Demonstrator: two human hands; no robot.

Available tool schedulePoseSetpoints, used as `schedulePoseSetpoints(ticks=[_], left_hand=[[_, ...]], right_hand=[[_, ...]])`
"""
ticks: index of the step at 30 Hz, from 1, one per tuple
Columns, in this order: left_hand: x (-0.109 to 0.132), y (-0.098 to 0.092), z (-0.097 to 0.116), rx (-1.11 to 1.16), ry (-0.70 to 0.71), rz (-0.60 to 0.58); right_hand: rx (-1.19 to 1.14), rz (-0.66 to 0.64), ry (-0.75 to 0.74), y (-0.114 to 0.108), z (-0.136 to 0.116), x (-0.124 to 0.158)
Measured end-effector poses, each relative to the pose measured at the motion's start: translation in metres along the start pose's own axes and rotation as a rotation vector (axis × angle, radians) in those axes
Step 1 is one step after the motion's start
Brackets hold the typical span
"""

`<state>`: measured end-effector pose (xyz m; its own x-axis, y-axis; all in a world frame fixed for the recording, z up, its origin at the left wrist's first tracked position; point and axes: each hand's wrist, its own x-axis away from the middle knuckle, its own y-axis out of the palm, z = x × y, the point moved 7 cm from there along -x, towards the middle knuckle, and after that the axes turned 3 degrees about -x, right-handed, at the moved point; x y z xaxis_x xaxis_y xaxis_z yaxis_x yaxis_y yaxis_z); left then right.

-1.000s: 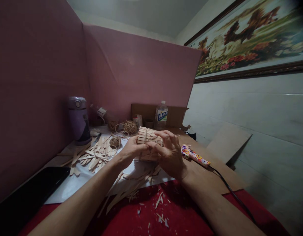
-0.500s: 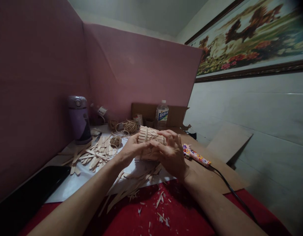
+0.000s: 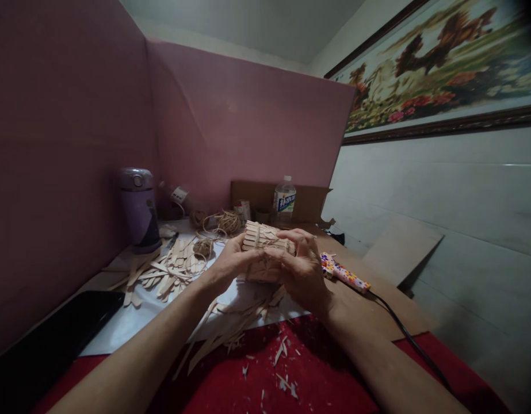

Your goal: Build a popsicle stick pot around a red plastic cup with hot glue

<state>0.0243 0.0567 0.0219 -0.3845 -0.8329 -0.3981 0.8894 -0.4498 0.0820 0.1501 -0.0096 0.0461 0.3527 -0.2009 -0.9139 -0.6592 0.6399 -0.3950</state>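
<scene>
Between my two hands is a round holder made of wooden craft sticks (image 3: pixel 259 236), with twine bands around it, held on its side above the white sheet (image 3: pixel 105 328). My left hand (image 3: pixel 228 261) grips its left end, thumb along the near side. My right hand (image 3: pixel 302 261) wraps the right end, with its fingers bent over the top and the thumb on the near side. The two thumbs nearly meet. The underside of the holder and some fingertips are hidden. Loose craft sticks (image 3: pixel 174 267) lie in a pile to the left, beside a small ball of twine (image 3: pixel 202 248).
A flower-patterned glue gun (image 3: pixel 345 275) with a black cord lies on the brown board at right. Behind are a larger twine ball (image 3: pixel 228 221) and a plastic bottle (image 3: pixel 285 201). A purple flask (image 3: pixel 139 210) and a black phone-like slab (image 3: pixel 71 333) stand left. Splinters litter the red cloth (image 3: pixel 308 374).
The fingers of my right hand have shifted slightly on the holder, showing a bit more of its right end. My left hand keeps its place.
</scene>
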Motion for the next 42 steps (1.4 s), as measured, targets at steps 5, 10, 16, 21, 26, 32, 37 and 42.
schedulePoseSetpoints(ticks=[5,10,16,21,26,32,37,42], left_hand=[[0.000,0.002,0.001,0.020,0.000,-0.010],[0.000,0.000,0.001,-0.003,0.000,0.007],[-0.001,-0.003,-0.002,-0.024,-0.023,0.041],[0.000,-0.002,-0.001,-0.007,-0.041,0.052],[0.000,-0.001,0.000,-0.001,-0.024,0.042],[-0.001,0.001,0.002,-0.023,-0.009,0.032],[0.000,0.002,0.002,-0.007,-0.025,0.037],[0.001,0.004,0.002,0.039,-0.045,0.027]], right_hand=[[-0.035,0.026,0.051,-0.002,0.004,0.001],[-0.030,-0.007,-0.004,0.000,-0.005,-0.002],[-0.011,-0.038,-0.006,0.003,-0.005,-0.001],[-0.002,-0.017,-0.014,0.003,-0.005,0.000],[-0.008,-0.016,-0.013,0.002,-0.006,0.000],[-0.017,-0.022,-0.009,0.002,-0.006,0.000],[-0.028,-0.046,0.003,0.004,-0.004,0.002],[-0.054,-0.040,0.033,0.005,-0.002,0.004]])
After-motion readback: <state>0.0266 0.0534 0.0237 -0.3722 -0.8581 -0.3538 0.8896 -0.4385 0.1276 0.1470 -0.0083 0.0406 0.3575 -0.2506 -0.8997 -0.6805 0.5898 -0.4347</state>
